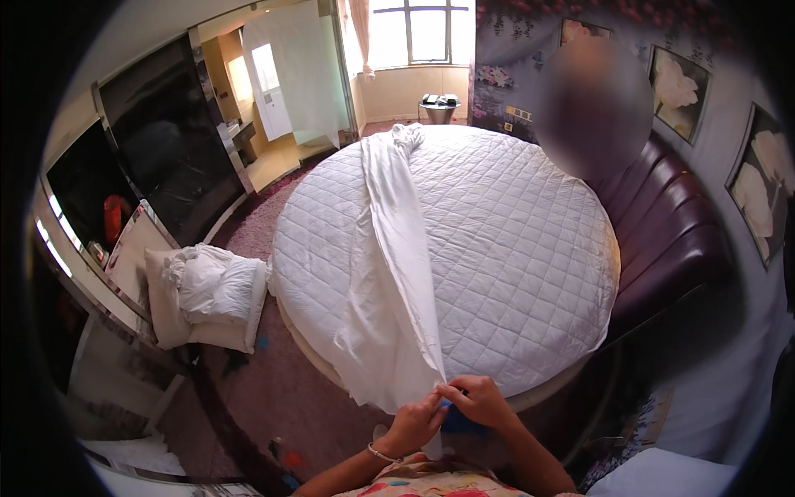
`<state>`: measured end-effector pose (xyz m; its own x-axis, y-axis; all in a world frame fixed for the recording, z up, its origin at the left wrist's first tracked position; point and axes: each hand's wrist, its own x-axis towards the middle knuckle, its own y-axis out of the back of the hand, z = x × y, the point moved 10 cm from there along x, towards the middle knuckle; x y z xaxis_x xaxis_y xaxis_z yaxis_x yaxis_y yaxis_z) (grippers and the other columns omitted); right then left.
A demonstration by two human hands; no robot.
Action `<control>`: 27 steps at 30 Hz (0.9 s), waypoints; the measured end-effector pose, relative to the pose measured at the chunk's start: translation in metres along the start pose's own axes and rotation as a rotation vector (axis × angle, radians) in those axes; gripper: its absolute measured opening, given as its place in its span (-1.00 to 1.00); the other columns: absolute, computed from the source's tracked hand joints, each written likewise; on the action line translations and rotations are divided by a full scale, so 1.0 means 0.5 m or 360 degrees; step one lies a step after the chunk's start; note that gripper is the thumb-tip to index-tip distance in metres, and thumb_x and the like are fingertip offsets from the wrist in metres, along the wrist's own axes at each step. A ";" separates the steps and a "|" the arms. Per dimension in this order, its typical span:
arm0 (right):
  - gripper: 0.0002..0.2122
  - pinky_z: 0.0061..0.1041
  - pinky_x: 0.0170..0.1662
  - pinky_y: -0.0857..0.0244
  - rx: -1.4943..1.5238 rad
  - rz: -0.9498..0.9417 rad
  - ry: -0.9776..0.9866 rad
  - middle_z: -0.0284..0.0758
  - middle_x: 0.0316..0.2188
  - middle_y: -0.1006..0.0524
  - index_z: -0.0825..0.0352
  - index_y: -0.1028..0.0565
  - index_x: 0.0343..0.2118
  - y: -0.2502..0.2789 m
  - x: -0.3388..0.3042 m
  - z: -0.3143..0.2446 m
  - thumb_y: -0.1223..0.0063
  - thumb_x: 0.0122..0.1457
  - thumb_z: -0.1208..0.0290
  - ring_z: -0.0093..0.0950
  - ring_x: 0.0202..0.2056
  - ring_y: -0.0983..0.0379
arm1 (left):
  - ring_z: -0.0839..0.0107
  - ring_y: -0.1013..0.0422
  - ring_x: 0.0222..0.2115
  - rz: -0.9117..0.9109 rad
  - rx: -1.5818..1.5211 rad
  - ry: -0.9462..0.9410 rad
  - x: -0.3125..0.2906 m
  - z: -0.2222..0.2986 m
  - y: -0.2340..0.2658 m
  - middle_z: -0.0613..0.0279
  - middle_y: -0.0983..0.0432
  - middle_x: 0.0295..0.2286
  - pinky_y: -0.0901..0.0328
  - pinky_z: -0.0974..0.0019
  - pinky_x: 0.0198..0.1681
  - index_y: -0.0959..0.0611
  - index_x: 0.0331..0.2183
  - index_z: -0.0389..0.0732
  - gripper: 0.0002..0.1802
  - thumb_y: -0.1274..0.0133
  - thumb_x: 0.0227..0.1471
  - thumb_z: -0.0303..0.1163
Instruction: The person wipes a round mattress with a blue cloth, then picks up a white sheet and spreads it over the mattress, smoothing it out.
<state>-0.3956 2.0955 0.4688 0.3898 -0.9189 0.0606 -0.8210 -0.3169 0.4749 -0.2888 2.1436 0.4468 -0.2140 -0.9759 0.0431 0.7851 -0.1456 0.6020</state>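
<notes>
White sheet (397,248), smooth thin cloth gathered into a long creased band, lies across the round bed (513,257), its surface quilted in diamonds. The sheet's near end is pinched between the fingertips of the left hand (414,426) and right hand (481,402), held close together. At left, rumpled linen (209,286) rests on pillows (166,311); at right, a glossy, ribbed maroon headboard (667,224) curves beside the bed; beyond, a small table (439,113) bears dark objects (430,98)
</notes>
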 end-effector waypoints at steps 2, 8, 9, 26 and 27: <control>-0.67 -0.26 -0.38 -0.32 -0.0215 -0.0009 -0.0041 -0.20 -0.52 -0.56 0.36 -0.56 -0.49 0.002 0.002 0.025 -0.06 0.11 0.12 -0.16 -0.44 -0.50 | -0.14 -0.46 -0.39 0.0024 0.0019 0.0009 0.001 0.008 -0.022 -0.26 -0.49 -0.45 -0.36 0.05 -0.36 -0.44 -0.03 -0.38 -0.55 -0.04 0.05 -0.39; -0.67 -0.25 -0.32 -0.37 -0.0687 0.0065 -0.0102 -0.21 -0.47 -0.56 0.33 -0.54 -0.45 0.039 0.010 0.048 -0.13 0.03 0.08 -0.19 -0.39 -0.52 | -0.01 -0.43 -0.64 0.0028 0.0363 -0.0211 0.011 0.051 -0.096 0.01 -0.45 -0.67 -0.31 0.05 -0.59 -0.51 -0.28 -0.21 -0.79 -0.07 0.01 -0.36; -0.65 -0.23 -0.29 -0.38 -0.0829 -0.0033 -0.0119 -0.21 -0.45 -0.56 0.34 -0.52 -0.44 0.031 0.017 0.053 -0.11 0.03 0.06 -0.17 -0.36 -0.52 | 0.00 -0.43 -0.65 -0.0024 0.0396 -0.0203 0.014 0.041 -0.113 0.02 -0.46 -0.67 -0.31 0.05 -0.60 -0.51 -0.27 -0.20 -0.79 -0.06 0.01 -0.37; -0.63 -0.14 -0.26 -0.38 -0.0824 -0.0258 -0.0483 -0.13 -0.48 -0.58 0.28 -0.55 -0.45 0.054 0.099 0.236 -0.12 -0.02 0.00 -0.14 -0.35 -0.54 | 0.14 -0.47 -0.59 -0.0542 0.0165 -0.0632 0.116 0.041 -0.245 0.17 -0.52 -0.58 -0.33 0.14 -0.60 -0.58 -0.28 -0.04 -0.82 -0.09 -0.01 -0.33; -0.61 -0.15 -0.27 -0.39 -0.0749 -0.0205 -0.0489 -0.14 -0.49 -0.58 0.27 -0.55 -0.46 0.050 0.103 0.257 -0.13 -0.03 -0.04 -0.15 -0.36 -0.54 | 0.16 -0.47 -0.59 -0.0632 0.0233 -0.0696 0.118 0.041 -0.262 0.17 -0.52 -0.57 -0.33 0.14 -0.60 -0.58 -0.27 -0.04 -0.81 -0.09 -0.02 -0.33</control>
<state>-0.4498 2.0100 0.3711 0.2776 -0.9281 -0.2480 -0.4736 -0.3568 0.8052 -0.4163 2.1087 0.3870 -0.7174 -0.6898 0.0978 0.5151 -0.4306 0.7411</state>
